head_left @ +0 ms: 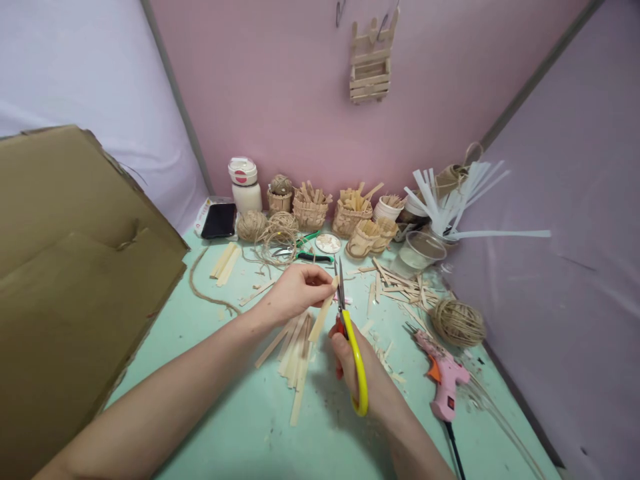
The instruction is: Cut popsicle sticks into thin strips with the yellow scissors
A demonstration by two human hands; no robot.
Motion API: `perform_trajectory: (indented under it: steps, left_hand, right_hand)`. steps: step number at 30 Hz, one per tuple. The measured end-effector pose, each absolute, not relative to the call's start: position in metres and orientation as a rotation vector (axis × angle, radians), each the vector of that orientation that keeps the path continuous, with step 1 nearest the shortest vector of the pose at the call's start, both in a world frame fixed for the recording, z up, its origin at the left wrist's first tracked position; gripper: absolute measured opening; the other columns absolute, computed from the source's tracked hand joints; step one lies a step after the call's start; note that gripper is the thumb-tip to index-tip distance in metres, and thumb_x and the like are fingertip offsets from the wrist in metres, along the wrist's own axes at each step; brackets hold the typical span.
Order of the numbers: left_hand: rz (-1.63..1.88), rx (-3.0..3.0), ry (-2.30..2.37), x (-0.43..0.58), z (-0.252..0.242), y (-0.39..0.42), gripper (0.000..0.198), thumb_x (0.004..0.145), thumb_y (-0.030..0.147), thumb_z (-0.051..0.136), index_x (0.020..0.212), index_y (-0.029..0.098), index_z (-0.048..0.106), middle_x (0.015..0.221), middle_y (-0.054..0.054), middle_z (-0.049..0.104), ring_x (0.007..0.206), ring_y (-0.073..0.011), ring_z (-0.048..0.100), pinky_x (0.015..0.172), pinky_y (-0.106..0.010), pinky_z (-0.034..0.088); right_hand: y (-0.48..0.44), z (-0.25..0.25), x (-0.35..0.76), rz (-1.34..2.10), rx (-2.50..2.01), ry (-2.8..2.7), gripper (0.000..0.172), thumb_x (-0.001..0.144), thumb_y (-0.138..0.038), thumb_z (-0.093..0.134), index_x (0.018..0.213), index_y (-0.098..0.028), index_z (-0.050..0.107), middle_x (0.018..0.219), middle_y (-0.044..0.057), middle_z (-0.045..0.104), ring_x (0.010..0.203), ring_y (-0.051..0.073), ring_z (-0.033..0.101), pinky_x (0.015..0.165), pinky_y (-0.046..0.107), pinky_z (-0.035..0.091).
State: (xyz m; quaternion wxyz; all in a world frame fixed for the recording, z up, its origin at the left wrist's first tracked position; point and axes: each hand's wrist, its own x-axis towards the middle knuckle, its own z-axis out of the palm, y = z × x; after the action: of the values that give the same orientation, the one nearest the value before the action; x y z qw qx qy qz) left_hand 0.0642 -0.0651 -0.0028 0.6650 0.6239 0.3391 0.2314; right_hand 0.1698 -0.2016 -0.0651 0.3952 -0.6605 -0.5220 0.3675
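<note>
Between the thumb and fingers of my left hand [303,291] is the upper end of a flat wooden strip [321,320], which slants down toward me. My right hand [357,363] is wrapped round the handles of yellow-handled scissors [356,360]. Their blades point away from me, slightly parted, right beside the strip's upper end; whether they touch it I cannot tell. Below the hands, a loose fan of thin wooden strips [296,357] lies on the green table [235,413].
At right lie a pink glue gun [447,377], a twine ball [457,322] and scattered sticks [405,283]. Behind stand stick-filled baskets [311,212], a clear cup [420,252] and green-handled pliers [315,257]. A phone [219,221] lies back left; cardboard [75,280] rises at left.
</note>
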Motion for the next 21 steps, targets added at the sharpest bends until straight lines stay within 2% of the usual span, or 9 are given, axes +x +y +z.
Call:
perform_trajectory:
  steps: [10, 21]
  left_hand:
    - [0.51, 1.361, 0.782, 0.067, -0.003, -0.071, 0.006, 0.065, 0.015, 0.063, 0.069, 0.011, 0.062, 0.057, 0.003, 0.053, 0.053, -0.0051, 0.048, 0.052, -0.017, 0.042]
    - [0.527, 1.246, 0.84, 0.071, 0.0, -0.077, 0.001, 0.066, 0.01, 0.062, 0.066, 0.011, 0.061, 0.056, 0.003, 0.056, 0.053, -0.0057, 0.053, 0.052, -0.016, 0.046]
  right_hand:
    - [-0.201, -0.076, 0.17, 0.929, -1.765, -1.255, 0.04, 0.091, -0.059, 0.032, 0.083, -0.022, 0.043, 0.056, -0.004, 0.046, 0.049, 0.014, 0.044, 0.047, 0.025, 0.033]
    - [-0.204, -0.048, 0.162, 0.96, -1.841, -1.191, 0.04, 0.089, -0.059, 0.033, 0.08, -0.022, 0.044, 0.048, -0.005, 0.046, 0.043, 0.015, 0.044, 0.044, 0.026, 0.03]
